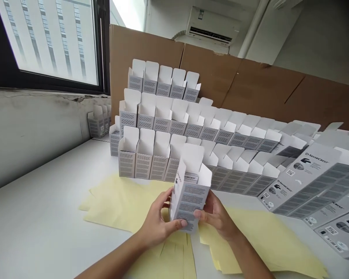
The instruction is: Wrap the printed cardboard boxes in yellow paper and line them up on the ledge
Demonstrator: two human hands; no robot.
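Note:
A grey and white printed box [192, 199] stands upright between my hands, its top flaps raised and something printed showing inside the opening. My left hand [159, 221] grips its left side with the thumb across the front. On the right side, my right hand [216, 219] holds it, thumb on the front face. Yellow paper sheets [113, 201] lie below and to the left, and more yellow sheets [256, 240] spread to the right. Behind the held box, rows of similar open-topped boxes [144, 164] stand side by side.
Larger printed boxes [308, 166] are stacked at the right. A tall brown cardboard sheet [209, 73] rises behind the rows. More small boxes [97, 124] stand by the left wall on the white table [46, 205]. A window and an air conditioner are farther back.

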